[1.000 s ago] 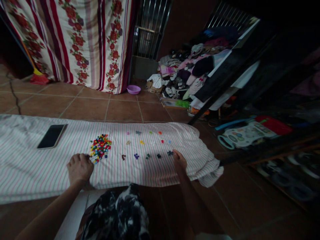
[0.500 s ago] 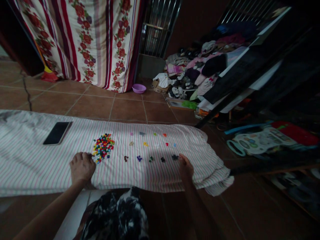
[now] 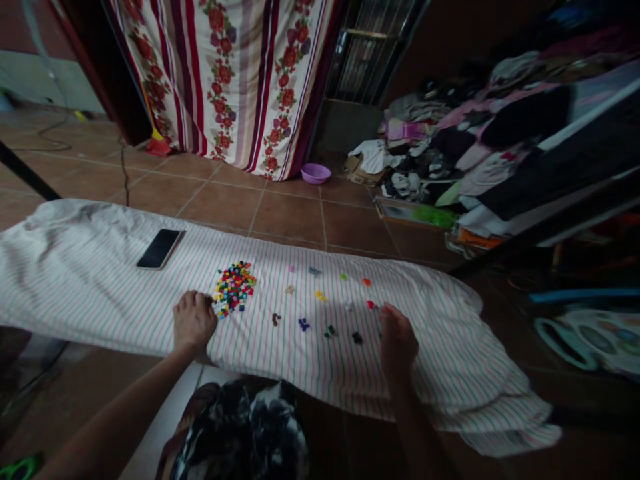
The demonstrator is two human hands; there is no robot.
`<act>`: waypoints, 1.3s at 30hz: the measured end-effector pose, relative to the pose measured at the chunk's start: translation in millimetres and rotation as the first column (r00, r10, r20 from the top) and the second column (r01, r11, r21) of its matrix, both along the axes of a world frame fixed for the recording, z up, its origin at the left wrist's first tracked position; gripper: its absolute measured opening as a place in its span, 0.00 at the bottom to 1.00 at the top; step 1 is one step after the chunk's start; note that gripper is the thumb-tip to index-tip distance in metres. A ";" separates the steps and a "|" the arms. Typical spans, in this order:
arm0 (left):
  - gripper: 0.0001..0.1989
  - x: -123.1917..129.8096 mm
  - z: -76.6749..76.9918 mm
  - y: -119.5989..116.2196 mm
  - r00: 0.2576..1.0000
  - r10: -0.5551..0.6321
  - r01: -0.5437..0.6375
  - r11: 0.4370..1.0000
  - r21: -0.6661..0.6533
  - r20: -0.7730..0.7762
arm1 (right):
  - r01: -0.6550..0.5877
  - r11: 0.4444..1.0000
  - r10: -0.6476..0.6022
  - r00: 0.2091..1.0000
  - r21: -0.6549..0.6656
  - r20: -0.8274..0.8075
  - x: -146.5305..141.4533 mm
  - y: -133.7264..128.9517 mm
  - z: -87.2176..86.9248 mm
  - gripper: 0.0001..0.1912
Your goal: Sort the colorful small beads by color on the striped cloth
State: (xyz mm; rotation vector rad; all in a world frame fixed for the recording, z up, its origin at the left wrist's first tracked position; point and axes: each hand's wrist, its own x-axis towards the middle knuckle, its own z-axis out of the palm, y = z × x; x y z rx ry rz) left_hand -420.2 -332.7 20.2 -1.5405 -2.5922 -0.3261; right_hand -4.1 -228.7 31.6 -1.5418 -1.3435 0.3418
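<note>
A heap of small multicoloured beads [image 3: 235,288] lies on a striped cloth. My left hand [image 3: 195,321] rests at the heap's left edge, fingers curled down with the tips against the nearest beads; what they grip, if anything, is hidden. Out to the right, my right hand [image 3: 399,339] hovers with thumb and fingertips pinched beside a small red group [image 3: 371,305]; I cannot make out what is between them. Sorted little groups stand in rows, among them yellow [image 3: 321,295], purple [image 3: 303,325], brown [image 3: 276,319], dark green [image 3: 330,331], black [image 3: 357,338] and orange [image 3: 367,282].
The striped cloth [image 3: 125,293] covers a long low surface. A phone [image 3: 160,249] lies on it, left of the heap. Beyond are a purple basin [image 3: 315,174], a floral curtain [image 3: 245,87] and piled clothes [image 3: 425,147]. A dark slanting bar [image 3: 525,235] stands at the right.
The view has swung left, shifting everything rightward in the picture. My right hand has moved from the dark grey group in the front row up to the red and blue ones. My left hand stays by the heap.
</note>
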 end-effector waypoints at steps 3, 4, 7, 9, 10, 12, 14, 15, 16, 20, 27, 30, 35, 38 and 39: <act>0.11 -0.1 -1.3 -0.1 1.000 0.008 -0.008 1.000 0.000 -0.010 | -0.257 0.966 0.257 0.966 -0.022 0.009 -47.7 9.6 7.4 0.23; 0.11 0.0 -1.8 -0.1 1.000 0.010 -0.010 1.000 0.001 -0.014 | -0.351 0.936 0.351 0.936 -0.009 0.004 -64.5 11.4 8.2 0.21; 0.11 0.2 -2.6 0.1 1.000 0.015 -0.015 1.000 0.004 -0.021 | -0.564 0.825 0.564 0.826 0.019 0.016 -112.0 12.4 9.0 0.17; 0.10 0.4 -2.7 0.5 1.000 0.016 -0.016 1.000 0.003 -0.023 | -0.677 0.735 0.677 0.736 0.031 0.031 -138.7 10.9 9.1 0.14; 0.10 0.5 -2.6 0.8 1.000 0.017 -0.017 1.000 0.003 -0.023 | -0.716 0.697 0.715 0.698 0.031 0.034 -150.2 10.1 9.0 0.14; 0.10 0.7 -2.5 1.3 1.000 0.020 -0.020 1.000 0.002 -0.021 | -0.769 0.639 0.768 0.640 0.016 0.034 -169.9 9.0 7.6 0.13; 0.10 0.8 -2.4 1.7 1.000 0.023 -0.023 1.000 0.003 -0.018 | -0.810 0.586 0.810 0.585 -0.017 0.038 -185.8 8.9 4.6 0.12; 0.10 0.9 -2.5 1.8 1.000 0.025 -0.025 1.000 0.006 -0.016 | -0.830 0.557 0.830 0.555 -0.038 0.048 -192.7 9.0 2.5 0.12; 0.10 0.8 -2.7 1.8 1.000 0.026 -0.026 1.000 0.010 -0.013 | -0.846 0.529 0.848 0.526 -0.062 0.063 -198.8 9.2 0.3 0.12; 0.09 0.4 -3.4 1.6 1.000 0.018 -0.018 1.000 0.023 -0.003 | -0.873 0.457 0.887 0.433 -0.169 0.162 -217.3 7.3 -6.7 0.11; 0.08 -0.5 -5.5 0.8 0.999 0.002 0.000 0.998 0.059 -0.038 | -0.866 0.376 0.907 0.272 -0.330 0.321 -234.0 -3.1 -6.9 0.12; 0.08 -0.9 -6.9 0.7 0.999 0.001 0.002 0.998 0.070 -0.052 | -0.827 0.399 0.886 0.235 -0.396 0.400 -240.8 -7.2 -6.4 0.10; 0.08 -1.4 -7.3 -0.1 0.998 -0.004 0.008 0.998 0.065 -0.065 | -0.741 0.488 0.837 0.246 -0.462 0.489 -249.3 -17.7 -3.5 0.09; 0.08 -1.5 -6.5 -0.3 0.997 0.001 0.003 0.998 0.056 -0.074 | -0.726 0.518 0.819 0.268 -0.453 0.508 -251.7 -23.8 -2.2 0.09; 0.08 -1.5 -6.2 -0.2 0.997 0.001 0.003 0.999 0.054 -0.077 | -0.723 0.526 0.814 0.278 -0.447 0.510 -252.2 -25.3 -2.0 0.10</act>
